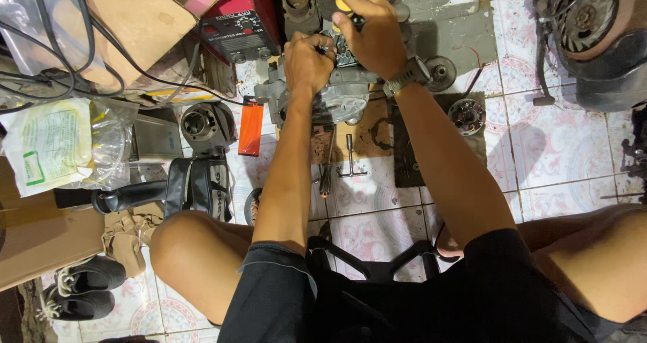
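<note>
Grey cast-metal engine casing [337,97] on floor tiles, upper centre of frame. Left hand [308,63] fisted on casing top, steadying. Right hand [373,29] closed round yellow-handled screwdriver [345,7]. Fastener work likely under way; next calls for firm, square pressure. T-wrench [350,160] below, near.

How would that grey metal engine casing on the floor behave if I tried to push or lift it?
The engine casing looks like thick cast metal, so probably heavy and rigid. Its lumpy shape sits on a board, so it likely scrapes rather than rolls. Both hands, left hand and right hand, bear on it, suggesting it can shift.
</note>
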